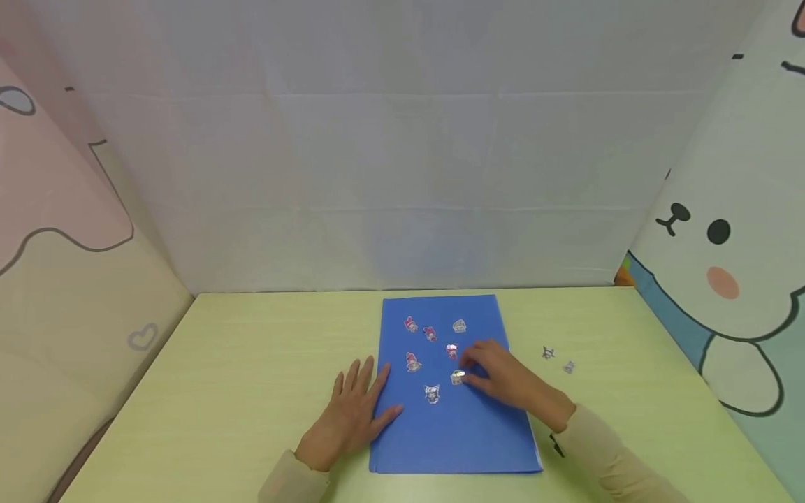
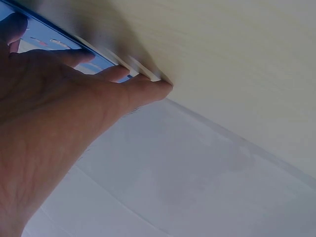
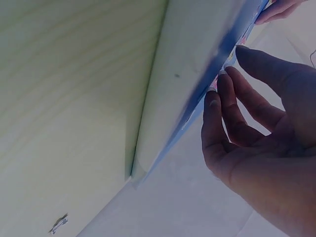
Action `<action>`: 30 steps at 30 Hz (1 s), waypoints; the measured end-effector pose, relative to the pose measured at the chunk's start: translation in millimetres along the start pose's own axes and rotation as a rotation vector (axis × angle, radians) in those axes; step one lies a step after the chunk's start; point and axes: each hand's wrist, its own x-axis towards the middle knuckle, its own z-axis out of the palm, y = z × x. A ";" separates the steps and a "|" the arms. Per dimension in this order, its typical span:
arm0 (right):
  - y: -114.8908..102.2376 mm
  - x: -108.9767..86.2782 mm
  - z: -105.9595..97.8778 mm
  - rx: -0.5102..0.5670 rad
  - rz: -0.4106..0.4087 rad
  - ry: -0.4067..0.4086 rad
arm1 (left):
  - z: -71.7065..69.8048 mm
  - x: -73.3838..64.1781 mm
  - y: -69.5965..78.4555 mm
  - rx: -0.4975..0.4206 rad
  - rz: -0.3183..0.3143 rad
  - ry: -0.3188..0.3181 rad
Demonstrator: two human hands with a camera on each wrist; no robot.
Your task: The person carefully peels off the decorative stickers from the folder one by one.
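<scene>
A blue folder or board lies on the table with several small cartoon stickers on it. My left hand is spread flat across its left edge, thumb and one fingertip over the blue, the other fingers on the tabletop. Over the right half is my right hand, fingers bent and thumb apart from them. Its thumb tip is right at a pale shiny sticker; the fingertips come close to a pink sticker. In the right wrist view these fingertips meet the blue surface, with nothing visibly pinched.
To the right of the board, two small stickers lie on the table, a dark one and a paler one. A small black mark shows beside the right sleeve. Pale cloth walls stand behind and at both sides of the table.
</scene>
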 end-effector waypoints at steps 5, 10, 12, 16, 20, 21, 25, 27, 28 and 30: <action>-0.9 1.2 0.7 0.002 0.009 -0.014 | -0.7 -0.1 -0.1 -0.006 0.006 0.007; -0.6 1.8 3.1 0.008 0.004 -0.015 | 0.0 0.6 -0.8 -0.010 0.005 0.002; -0.8 2.3 4.6 -0.001 -0.009 -0.004 | 0.3 0.9 -1.2 -0.011 0.003 -0.001; -1.1 3.0 7.6 -0.026 -0.041 0.031 | 0.3 1.4 -1.5 -0.013 -0.003 -0.009; -1.0 1.7 9.5 -0.038 -0.066 0.064 | -0.1 1.3 -1.2 -0.010 -0.006 -0.013; -0.8 1.4 10.0 -0.038 -0.074 0.071 | -0.1 1.3 -1.2 -0.008 -0.006 -0.013; 0.1 0.6 11.7 -0.037 -0.102 0.091 | 0.4 1.2 -1.4 -0.006 -0.005 -0.011; 1.3 0.8 12.2 -0.028 -0.113 0.096 | 0.6 1.4 -1.5 -0.004 -0.004 -0.011; 1.8 0.7 12.4 -0.024 -0.114 0.096 | 0.8 1.4 -1.6 -0.003 -0.003 -0.011; 2.6 1.0 12.0 -0.009 -0.115 0.096 | 0.9 1.7 -1.6 -0.003 -0.002 -0.010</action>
